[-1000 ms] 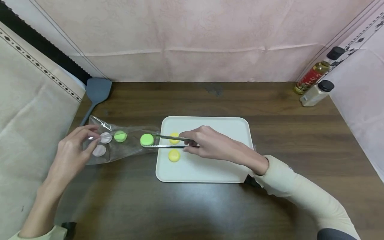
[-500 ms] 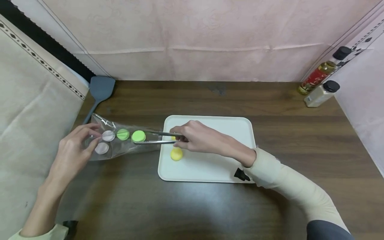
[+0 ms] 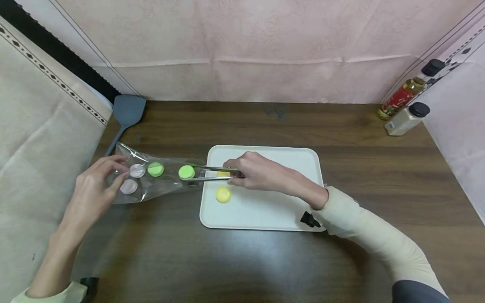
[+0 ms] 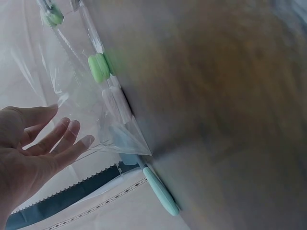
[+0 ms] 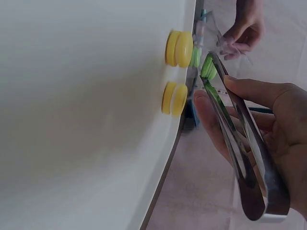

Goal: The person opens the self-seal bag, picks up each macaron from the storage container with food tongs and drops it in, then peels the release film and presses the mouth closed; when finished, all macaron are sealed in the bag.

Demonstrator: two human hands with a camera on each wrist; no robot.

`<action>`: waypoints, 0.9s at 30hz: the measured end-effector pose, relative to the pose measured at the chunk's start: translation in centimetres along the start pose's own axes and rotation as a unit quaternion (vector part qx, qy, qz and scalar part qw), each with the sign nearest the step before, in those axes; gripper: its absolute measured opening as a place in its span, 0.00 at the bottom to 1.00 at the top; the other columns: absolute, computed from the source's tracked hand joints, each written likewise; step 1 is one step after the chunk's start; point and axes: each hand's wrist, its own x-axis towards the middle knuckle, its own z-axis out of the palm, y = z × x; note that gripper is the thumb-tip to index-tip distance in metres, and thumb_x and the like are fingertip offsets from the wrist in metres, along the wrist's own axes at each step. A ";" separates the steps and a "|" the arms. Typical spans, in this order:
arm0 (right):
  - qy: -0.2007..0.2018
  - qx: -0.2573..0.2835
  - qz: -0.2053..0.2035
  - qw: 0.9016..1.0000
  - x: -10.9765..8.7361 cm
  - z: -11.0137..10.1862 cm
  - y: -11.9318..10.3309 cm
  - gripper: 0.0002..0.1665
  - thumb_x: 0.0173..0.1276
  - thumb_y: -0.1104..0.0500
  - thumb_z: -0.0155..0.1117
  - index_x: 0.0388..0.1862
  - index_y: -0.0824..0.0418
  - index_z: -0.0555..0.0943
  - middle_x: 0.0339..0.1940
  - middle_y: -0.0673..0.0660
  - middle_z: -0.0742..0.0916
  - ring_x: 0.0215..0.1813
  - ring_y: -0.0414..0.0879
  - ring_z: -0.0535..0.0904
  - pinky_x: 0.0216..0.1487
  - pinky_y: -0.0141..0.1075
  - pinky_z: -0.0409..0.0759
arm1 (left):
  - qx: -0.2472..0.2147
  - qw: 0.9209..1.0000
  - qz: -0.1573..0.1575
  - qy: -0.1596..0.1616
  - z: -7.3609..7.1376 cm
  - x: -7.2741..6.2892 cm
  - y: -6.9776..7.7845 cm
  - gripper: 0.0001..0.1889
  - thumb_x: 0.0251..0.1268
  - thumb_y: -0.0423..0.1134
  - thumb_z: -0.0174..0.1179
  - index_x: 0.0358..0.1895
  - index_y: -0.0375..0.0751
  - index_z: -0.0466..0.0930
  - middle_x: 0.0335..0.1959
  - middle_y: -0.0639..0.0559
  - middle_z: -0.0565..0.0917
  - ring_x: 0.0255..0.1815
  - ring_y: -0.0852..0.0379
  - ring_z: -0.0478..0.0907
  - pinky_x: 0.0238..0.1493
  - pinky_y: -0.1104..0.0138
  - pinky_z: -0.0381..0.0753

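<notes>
My left hand (image 3: 92,187) pinches the edge of a clear plastic bag (image 3: 151,193) lying left of the tray. Inside the bag are two white macarons (image 3: 128,187) and a green macaron (image 3: 155,169). With my right hand (image 3: 261,172) I hold metal tongs (image 5: 276,199), whose tips grip another green macaron (image 5: 208,68). In the head view this macaron overlaps the bag's right part, near its mouth. The white tray (image 3: 265,210) lies under my right hand and bears two yellow macarons (image 5: 179,49), one partly hidden by the tongs in the head view.
A blue-grey spatula (image 3: 129,111) lies behind the bag at the table's back left. At the back right stand an oil bottle (image 3: 401,97) with a red label and a black-capped jar (image 3: 403,121). Pale cloth (image 3: 246,50) hangs behind the wooden table (image 3: 227,265).
The tongs with the green macaron first went left, farther over the bag, then came back right towards the tray. My left hand keeps its hold on the bag.
</notes>
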 end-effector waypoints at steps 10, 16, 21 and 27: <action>-0.030 -0.044 -0.037 0.998 4.0 1.4 -1.9 0.06 0.78 0.62 0.71 0.43 0.65 0.85 0.22 0.44 0.73 0.28 0.36 0.66 0.36 0.31 0.68 | 0.003 1.000 0.000 -0.001 0.1 0.0 -0.3 0.07 0.65 0.16 0.68 0.40 0.28 0.86 0.58 0.32 0.88 0.58 0.30 0.84 0.61 0.92 0.55; -0.047 -0.057 -0.036 0.997 6.1 2.7 -3.1 0.08 0.80 0.58 0.71 0.42 0.62 0.84 0.20 0.44 0.71 0.26 0.37 0.67 0.35 0.31 0.70 | 0.003 1.000 0.011 0.015 0.1 -0.3 -0.5 0.09 0.63 0.15 0.70 0.40 0.29 0.86 0.57 0.34 0.89 0.60 0.51 0.85 0.62 0.92 0.56; -0.058 -0.044 -0.036 0.997 7.2 3.5 -3.4 0.12 0.81 0.57 0.71 0.51 0.66 0.87 0.20 0.45 0.73 0.23 0.35 0.68 0.32 0.28 0.71 | -0.001 1.000 0.011 0.020 0.1 -0.4 -0.5 0.08 0.63 0.16 0.70 0.40 0.31 0.86 0.57 0.36 0.89 0.62 0.79 0.76 0.64 0.92 0.57; -0.059 -0.043 -0.031 0.997 7.8 3.9 -3.2 0.14 0.82 0.56 0.70 0.54 0.67 0.87 0.21 0.46 0.76 0.24 0.34 0.71 0.33 0.27 0.74 | 0.004 1.000 0.010 0.016 0.2 -0.4 -0.4 0.08 0.63 0.16 0.70 0.40 0.30 0.86 0.57 0.36 0.89 0.60 0.53 0.83 0.65 0.92 0.56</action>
